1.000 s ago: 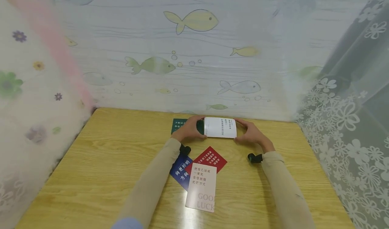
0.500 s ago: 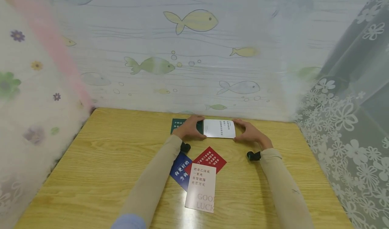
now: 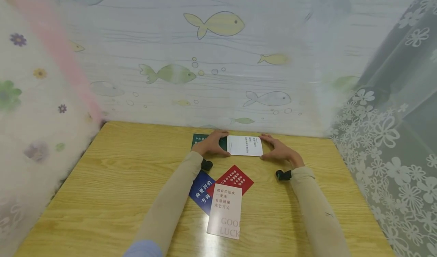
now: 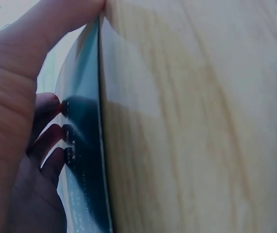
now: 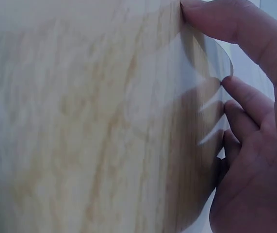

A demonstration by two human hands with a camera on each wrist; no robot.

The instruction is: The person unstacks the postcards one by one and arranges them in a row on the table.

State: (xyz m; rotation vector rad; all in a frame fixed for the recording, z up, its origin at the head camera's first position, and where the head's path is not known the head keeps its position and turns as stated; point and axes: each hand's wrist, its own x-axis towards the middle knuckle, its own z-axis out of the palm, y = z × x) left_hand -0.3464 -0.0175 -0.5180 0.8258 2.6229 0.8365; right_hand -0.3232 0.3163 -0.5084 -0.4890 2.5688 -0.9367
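A white card (image 3: 244, 146) with dark printed characters lies level on the wooden table in the head view, its left end against a dark green card (image 3: 197, 139). My left hand (image 3: 211, 143) spans the white card's left end, thumb at the near corner and fingers at the far one. It covers much of the green card (image 4: 82, 160), where fingertips rest in the left wrist view. Opposite it, my right hand (image 3: 280, 149) grips the right end with thumb and fingertips at the two corners. Its fingertips (image 5: 225, 107) are down by the tabletop, close to the card's rounded corner.
Nearer on the table (image 3: 112, 188), a pink "GOOD LUCK" card (image 3: 225, 211) overlaps a red card (image 3: 235, 179) and a blue card (image 3: 201, 192). A fish-patterned wall covering (image 3: 218, 75) rises behind the table's far edge. White lace curtain (image 3: 392, 166) hangs along the right side.
The white card, bowed between both hands a second ago, has flattened and come down towards the table. Both hands have lowered slightly with it. The other cards stay put.
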